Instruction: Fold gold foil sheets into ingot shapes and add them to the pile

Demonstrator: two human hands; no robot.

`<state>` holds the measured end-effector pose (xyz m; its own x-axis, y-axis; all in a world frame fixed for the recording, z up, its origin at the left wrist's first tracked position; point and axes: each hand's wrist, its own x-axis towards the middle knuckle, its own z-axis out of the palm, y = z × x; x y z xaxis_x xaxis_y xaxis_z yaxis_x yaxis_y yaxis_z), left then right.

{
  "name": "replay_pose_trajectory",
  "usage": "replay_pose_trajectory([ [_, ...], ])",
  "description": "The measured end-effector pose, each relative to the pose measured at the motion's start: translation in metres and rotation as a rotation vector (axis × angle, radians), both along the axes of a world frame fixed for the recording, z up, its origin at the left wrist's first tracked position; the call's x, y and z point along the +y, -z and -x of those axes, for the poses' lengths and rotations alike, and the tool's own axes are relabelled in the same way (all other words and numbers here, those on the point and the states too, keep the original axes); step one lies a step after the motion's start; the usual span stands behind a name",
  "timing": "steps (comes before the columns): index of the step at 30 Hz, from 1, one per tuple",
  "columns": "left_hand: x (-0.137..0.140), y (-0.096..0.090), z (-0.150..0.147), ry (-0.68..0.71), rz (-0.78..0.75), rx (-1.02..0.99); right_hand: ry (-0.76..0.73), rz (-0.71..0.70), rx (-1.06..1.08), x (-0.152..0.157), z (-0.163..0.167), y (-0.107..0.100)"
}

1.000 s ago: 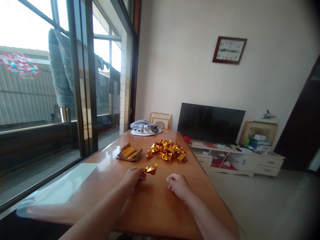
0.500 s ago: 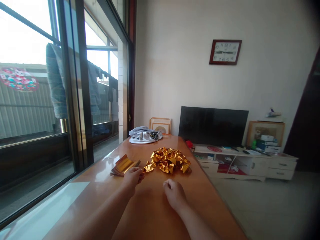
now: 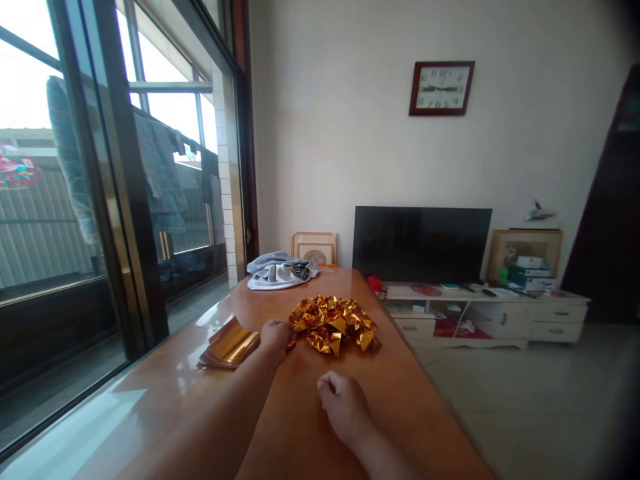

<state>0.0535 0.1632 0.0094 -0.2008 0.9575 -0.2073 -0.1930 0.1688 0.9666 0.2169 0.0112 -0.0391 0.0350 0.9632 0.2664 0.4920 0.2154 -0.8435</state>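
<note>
My left hand [image 3: 277, 337] is closed at the left edge of a heap of folded gold foil paper pieces [image 3: 335, 323]. A small bit of shiny gold foil [image 3: 291, 345] shows under its fingertips; the rest is hidden behind the fingers. Beside that wrist lies a stack of flat gold foil sheets [image 3: 227, 345], its top sheet curling up, partly covered by my forearm. My right hand [image 3: 345, 400] rests in a loose fist above the table, nearer to me than the heap. Whether anything sits inside its curled fingers cannot be seen.
The glossy brown table [image 3: 290, 427] runs away from me. Grey and white cloth [image 3: 280, 271] lies at its far end, near leaning picture frames [image 3: 315, 247]. A television [image 3: 423, 245] stands on a white cabinet [image 3: 520, 327] to the right. Glass doors [image 3: 100, 200] line the left.
My left hand has moved right and forward, away from the foil stack to the heap's edge. My right hand stays curled, and the camera view has shifted slightly.
</note>
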Motion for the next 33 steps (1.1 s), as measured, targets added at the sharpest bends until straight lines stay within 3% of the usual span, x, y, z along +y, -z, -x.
replay_pose_trajectory([
  [6, -0.012, 0.007, -0.006, 0.073, -0.056, -0.035, -0.009, -0.007, -0.015, -0.002, -0.001, 0.000],
  [11, -0.033, 0.008, 0.011, 0.071, -0.141, -0.012, -0.011, -0.005, -0.042, -0.003, 0.000, 0.002],
  [15, -0.045, 0.000, 0.042, -0.010, -0.218, 0.053, -0.019, -0.008, -0.066, -0.003, 0.000, 0.003],
  [20, -0.057, -0.010, 0.102, -0.238, -0.309, 0.218, -0.025, 0.000, -0.078, -0.003, -0.001, 0.003],
  [24, -0.070, -0.006, 0.139, -0.357, -0.342, 0.413, -0.043, 0.012, -0.099, -0.004, 0.000, 0.004],
  [28, -0.078, 0.004, 0.146, -0.322, -0.355, 0.616, -0.073, 0.016, -0.114, -0.005, -0.001, 0.007],
  [33, -0.077, 0.010, 0.133, -0.149, -0.388, 0.854, -0.096, 0.023, -0.122, -0.006, -0.003, 0.010],
])
